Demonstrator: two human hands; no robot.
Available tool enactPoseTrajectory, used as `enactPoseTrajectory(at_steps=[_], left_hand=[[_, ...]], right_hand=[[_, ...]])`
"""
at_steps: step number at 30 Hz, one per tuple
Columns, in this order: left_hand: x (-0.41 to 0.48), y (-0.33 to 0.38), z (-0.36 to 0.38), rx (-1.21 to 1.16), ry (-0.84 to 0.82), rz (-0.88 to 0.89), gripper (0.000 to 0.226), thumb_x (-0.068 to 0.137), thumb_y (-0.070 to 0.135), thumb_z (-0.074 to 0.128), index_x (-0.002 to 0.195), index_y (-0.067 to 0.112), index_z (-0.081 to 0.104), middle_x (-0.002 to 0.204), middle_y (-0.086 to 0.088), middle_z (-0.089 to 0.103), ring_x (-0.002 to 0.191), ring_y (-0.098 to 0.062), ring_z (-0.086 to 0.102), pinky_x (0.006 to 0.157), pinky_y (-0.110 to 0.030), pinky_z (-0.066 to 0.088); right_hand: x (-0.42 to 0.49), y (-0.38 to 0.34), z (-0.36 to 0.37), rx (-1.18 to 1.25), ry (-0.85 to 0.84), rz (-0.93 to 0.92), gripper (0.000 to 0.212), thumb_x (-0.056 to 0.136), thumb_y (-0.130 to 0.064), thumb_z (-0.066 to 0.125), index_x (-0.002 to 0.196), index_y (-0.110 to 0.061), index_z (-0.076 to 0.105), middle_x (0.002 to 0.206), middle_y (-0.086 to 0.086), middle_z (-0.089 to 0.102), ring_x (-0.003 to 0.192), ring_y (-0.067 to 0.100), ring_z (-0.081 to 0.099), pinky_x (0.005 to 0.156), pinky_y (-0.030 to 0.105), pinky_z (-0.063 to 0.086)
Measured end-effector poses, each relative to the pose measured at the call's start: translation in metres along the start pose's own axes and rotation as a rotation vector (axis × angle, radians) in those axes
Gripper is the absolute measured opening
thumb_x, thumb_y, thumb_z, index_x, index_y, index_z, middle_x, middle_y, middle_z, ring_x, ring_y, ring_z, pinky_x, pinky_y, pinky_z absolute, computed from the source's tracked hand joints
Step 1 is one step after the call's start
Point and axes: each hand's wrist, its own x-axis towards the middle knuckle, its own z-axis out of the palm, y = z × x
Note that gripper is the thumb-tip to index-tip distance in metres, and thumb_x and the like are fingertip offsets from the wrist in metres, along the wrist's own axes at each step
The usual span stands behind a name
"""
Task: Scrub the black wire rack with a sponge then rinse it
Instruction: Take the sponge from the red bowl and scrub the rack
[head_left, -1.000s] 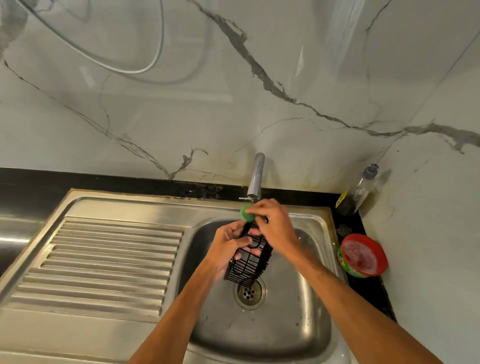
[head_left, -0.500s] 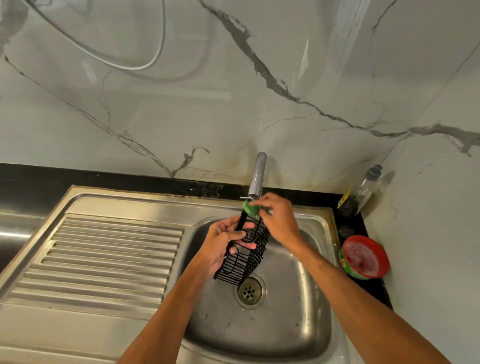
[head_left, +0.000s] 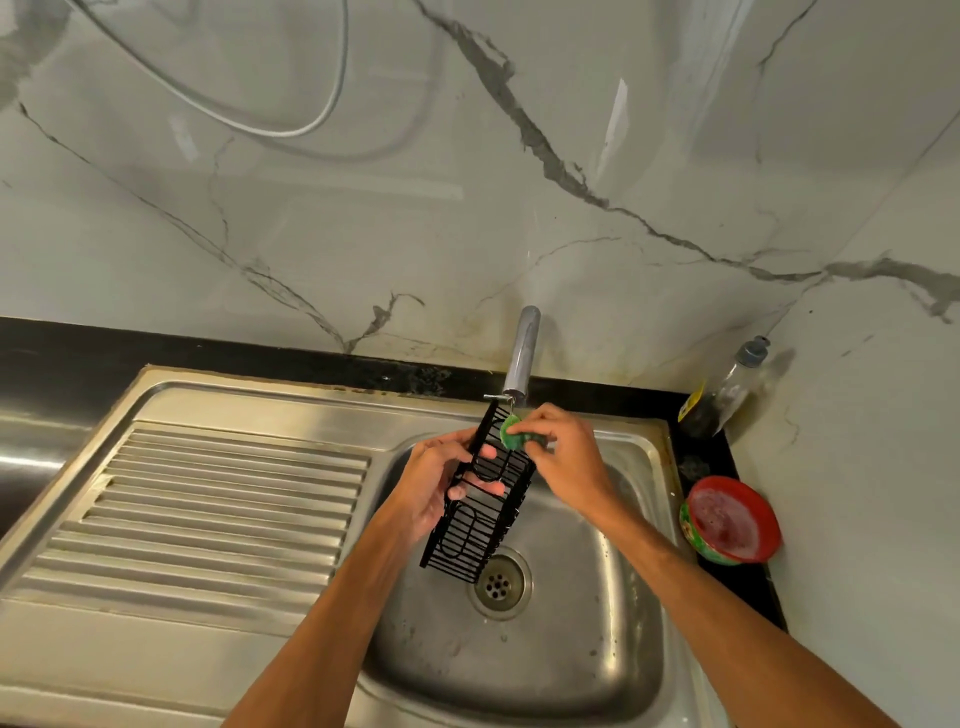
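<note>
Fingers (head_left: 488, 451) of the left hand (head_left: 441, 483) were curled round the black wire rack (head_left: 467, 535), gripping it at its left edge about halfway along. The rack hung tilted over the steel sink (head_left: 571, 649), its far end just under the tap (head_left: 522, 353) and its near end just above the drain (head_left: 500, 583).

To the left of the basin lay the ribbed draining board (head_left: 218, 493). A narrow black worktop (head_left: 702, 457) ran along the far and right sides of the sink, and pale grey-veined marble wall (head_left: 467, 208) rose behind, with a looped white cable (head_left: 311, 124) hanging across it. In the far right corner stood a clear bottle (head_left: 727, 384) with a grey cap, and near it on the worktop a round tub (head_left: 732, 519) with a red lid.

Both forearms reached in from the near edge and met above the basin. The left palm faced right, with fingertips showing through the wires. The right hand (head_left: 566, 457) came in from the right, knuckles up. Its fingers were bent and pinched a green sponge (head_left: 511, 435), which they pressed against the far end of the rack.
</note>
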Motion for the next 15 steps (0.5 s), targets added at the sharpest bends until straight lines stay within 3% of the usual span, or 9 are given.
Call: enactPoseTrajectory(at_steps=[2, 5, 8, 10, 15], left_hand=[[-0.002, 0.002, 0.0, -0.01, 0.019, -0.007, 0.037, 0.096, -0.005, 0.041, 0.12, 0.004, 0.068, 0.1, -0.016, 0.073, 0.072, -0.035, 0.073, 0.037, -0.017, 0.036], [-0.004, 0.003, 0.005, -0.036, 0.033, -0.017, 0.032, 0.099, -0.004, 0.041, 0.119, 0.001, 0.066, 0.091, -0.014, 0.075, 0.071, -0.031, 0.073, 0.039, -0.016, 0.038], [0.001, 0.003, 0.005, -0.043, 0.039, -0.03, 0.03, 0.102, -0.003, 0.043, 0.121, -0.001, 0.065, 0.091, -0.016, 0.072, 0.07, -0.032, 0.075, 0.036, -0.015, 0.036], [0.003, 0.002, 0.002, -0.049, 0.056, -0.029, 0.03, 0.102, -0.002, 0.044, 0.124, -0.001, 0.065, 0.09, -0.016, 0.069, 0.069, -0.033, 0.075, 0.035, -0.014, 0.035], [0.006, 0.001, 0.009, -0.059, 0.088, -0.04, 0.028, 0.104, 0.0, 0.044, 0.123, -0.002, 0.064, 0.085, -0.013, 0.069, 0.071, -0.032, 0.075, 0.036, -0.014, 0.035]], right_hand=[[0.006, 0.002, -0.006, 0.069, 0.023, 0.057, 0.03, 0.085, 0.005, 0.067, 0.104, -0.016, 0.076, 0.1, -0.004, 0.067, 0.091, 0.006, 0.062, 0.081, 0.016, 0.05], [0.018, 0.003, -0.006, 0.07, 0.192, 0.175, 0.028, 0.085, 0.005, 0.068, 0.102, -0.016, 0.076, 0.093, -0.005, 0.065, 0.082, 0.007, 0.061, 0.072, 0.012, 0.048], [0.003, 0.0, 0.001, 0.071, 0.055, 0.093, 0.029, 0.084, 0.007, 0.067, 0.102, -0.015, 0.075, 0.094, -0.008, 0.062, 0.089, 0.002, 0.06, 0.08, 0.015, 0.05], [-0.005, 0.0, -0.006, 0.13, -0.051, 0.068, 0.03, 0.082, 0.008, 0.069, 0.099, -0.015, 0.076, 0.094, -0.005, 0.063, 0.091, 0.007, 0.061, 0.083, 0.022, 0.053], [0.01, -0.005, -0.009, 0.089, 0.07, 0.141, 0.028, 0.084, 0.005, 0.069, 0.1, -0.017, 0.076, 0.092, -0.003, 0.061, 0.083, 0.007, 0.059, 0.078, 0.023, 0.051]])
